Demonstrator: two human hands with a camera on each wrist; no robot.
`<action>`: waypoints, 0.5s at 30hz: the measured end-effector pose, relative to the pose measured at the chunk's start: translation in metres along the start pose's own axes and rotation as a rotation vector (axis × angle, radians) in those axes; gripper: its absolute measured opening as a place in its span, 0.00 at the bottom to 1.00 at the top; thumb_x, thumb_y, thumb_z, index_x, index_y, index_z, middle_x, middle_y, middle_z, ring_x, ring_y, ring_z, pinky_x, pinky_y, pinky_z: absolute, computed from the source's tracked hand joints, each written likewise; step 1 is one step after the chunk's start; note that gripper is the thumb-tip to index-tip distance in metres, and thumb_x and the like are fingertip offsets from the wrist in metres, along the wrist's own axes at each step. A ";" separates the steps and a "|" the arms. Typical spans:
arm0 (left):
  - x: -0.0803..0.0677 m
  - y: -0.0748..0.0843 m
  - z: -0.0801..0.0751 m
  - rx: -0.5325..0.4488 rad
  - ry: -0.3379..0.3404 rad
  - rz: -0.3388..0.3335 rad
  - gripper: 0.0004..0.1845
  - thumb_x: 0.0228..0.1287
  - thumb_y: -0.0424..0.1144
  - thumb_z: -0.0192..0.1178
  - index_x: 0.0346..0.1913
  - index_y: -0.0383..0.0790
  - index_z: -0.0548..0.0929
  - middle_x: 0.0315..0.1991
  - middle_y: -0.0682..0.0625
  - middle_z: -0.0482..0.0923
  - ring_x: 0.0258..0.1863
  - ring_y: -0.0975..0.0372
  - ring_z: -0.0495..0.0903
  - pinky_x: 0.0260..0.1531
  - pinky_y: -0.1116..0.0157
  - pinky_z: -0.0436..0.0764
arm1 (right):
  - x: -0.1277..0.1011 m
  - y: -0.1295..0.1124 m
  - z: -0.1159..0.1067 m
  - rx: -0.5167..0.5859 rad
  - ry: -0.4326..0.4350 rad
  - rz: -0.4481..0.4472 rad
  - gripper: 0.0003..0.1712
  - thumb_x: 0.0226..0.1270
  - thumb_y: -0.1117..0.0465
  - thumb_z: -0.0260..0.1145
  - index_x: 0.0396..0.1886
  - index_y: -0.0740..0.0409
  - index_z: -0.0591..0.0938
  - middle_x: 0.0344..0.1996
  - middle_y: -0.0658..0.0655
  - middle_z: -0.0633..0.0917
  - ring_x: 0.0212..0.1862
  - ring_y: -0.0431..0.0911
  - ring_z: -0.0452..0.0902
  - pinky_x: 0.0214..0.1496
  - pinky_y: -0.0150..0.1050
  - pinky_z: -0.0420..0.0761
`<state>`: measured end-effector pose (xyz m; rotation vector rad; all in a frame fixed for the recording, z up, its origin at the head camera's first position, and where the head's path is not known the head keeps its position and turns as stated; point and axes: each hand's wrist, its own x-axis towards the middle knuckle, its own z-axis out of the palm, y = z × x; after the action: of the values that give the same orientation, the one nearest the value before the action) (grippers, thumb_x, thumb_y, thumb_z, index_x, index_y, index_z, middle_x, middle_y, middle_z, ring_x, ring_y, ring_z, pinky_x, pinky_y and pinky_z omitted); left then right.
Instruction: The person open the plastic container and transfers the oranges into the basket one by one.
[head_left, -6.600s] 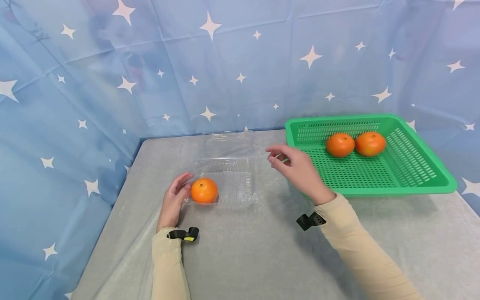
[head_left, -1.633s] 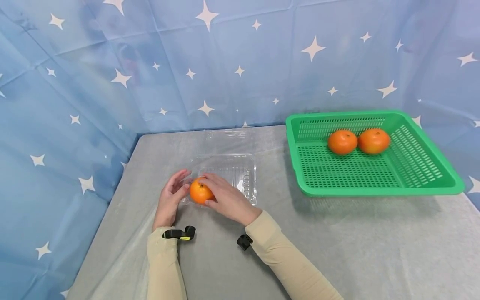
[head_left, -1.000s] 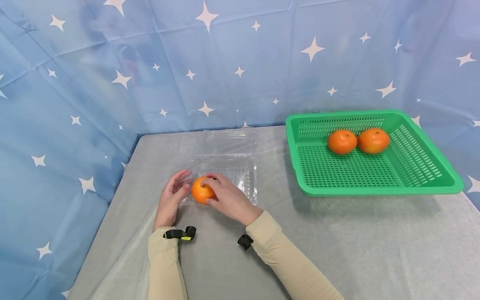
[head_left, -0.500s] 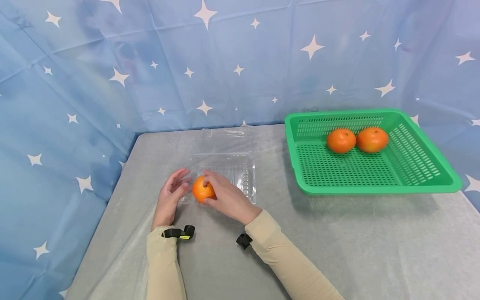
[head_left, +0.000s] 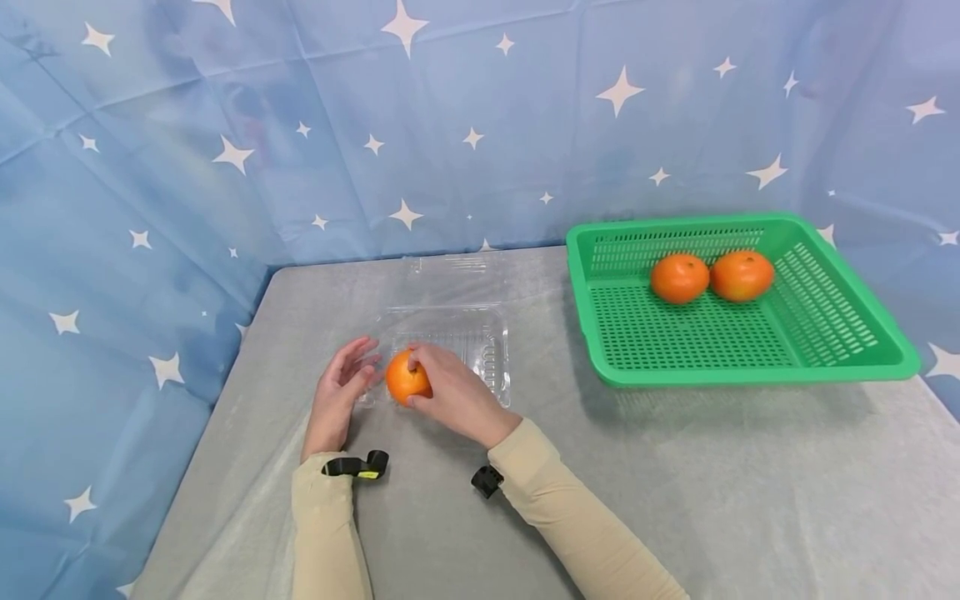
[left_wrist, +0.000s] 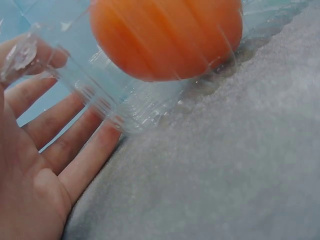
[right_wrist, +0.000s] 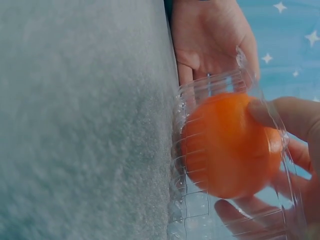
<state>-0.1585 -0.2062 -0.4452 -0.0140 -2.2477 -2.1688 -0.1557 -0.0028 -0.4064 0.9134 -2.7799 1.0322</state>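
Note:
An orange (head_left: pixel 405 380) sits in the front left part of a clear plastic clamshell box (head_left: pixel 480 337), whose lid (head_left: pixel 457 279) lies folded back behind it. My right hand (head_left: pixel 461 400) grips this orange from the right, thumb at the front and fingers over the top and far side. In the right wrist view the thumb (right_wrist: pixel 290 112) and curled fingers reach over the box rim around the orange (right_wrist: pixel 230 150). My left hand (head_left: pixel 337 396) stays at the box's left side. Its fairly straight fingers (left_wrist: pixel 75 130) touch the clear wall from outside; the thumb is by the corner.
A green plastic basket (head_left: pixel 742 375) stands at the right back with two oranges (head_left: pixel 679 278) side by side near its rear wall. Grey cloth covers the table (head_left: pixel 675 483). A blue star-patterned curtain (head_left: pixel 525 125) hangs behind and on the left.
My right hand has come from beside the basket to the orange in the box. Lately the orange has shifted slightly right within the box. The left hand keeps its place.

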 end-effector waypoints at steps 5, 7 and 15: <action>-0.004 0.011 0.003 -0.013 -0.012 -0.003 0.27 0.62 0.37 0.55 0.64 0.40 0.61 0.61 0.44 0.64 0.57 0.51 0.66 0.49 0.57 0.72 | 0.000 0.000 0.000 0.002 0.014 0.002 0.23 0.51 0.52 0.68 0.42 0.49 0.67 0.54 0.47 0.69 0.50 0.42 0.65 0.46 0.34 0.71; -0.005 0.015 0.004 -0.010 -0.015 -0.003 0.27 0.62 0.37 0.55 0.64 0.39 0.61 0.61 0.43 0.63 0.57 0.50 0.65 0.49 0.56 0.71 | 0.000 -0.001 0.000 0.004 0.019 0.010 0.23 0.51 0.52 0.68 0.42 0.49 0.67 0.53 0.47 0.69 0.49 0.41 0.65 0.45 0.33 0.71; -0.007 0.020 0.007 -0.011 -0.013 -0.013 0.27 0.62 0.38 0.55 0.63 0.40 0.62 0.61 0.44 0.64 0.57 0.51 0.66 0.51 0.55 0.70 | -0.002 -0.001 0.000 0.000 0.035 0.052 0.23 0.50 0.49 0.68 0.41 0.48 0.67 0.48 0.46 0.69 0.43 0.40 0.65 0.40 0.34 0.72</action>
<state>-0.1508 -0.1988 -0.4255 -0.0137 -2.2494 -2.1932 -0.1541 -0.0023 -0.4063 0.8191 -2.7892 1.0445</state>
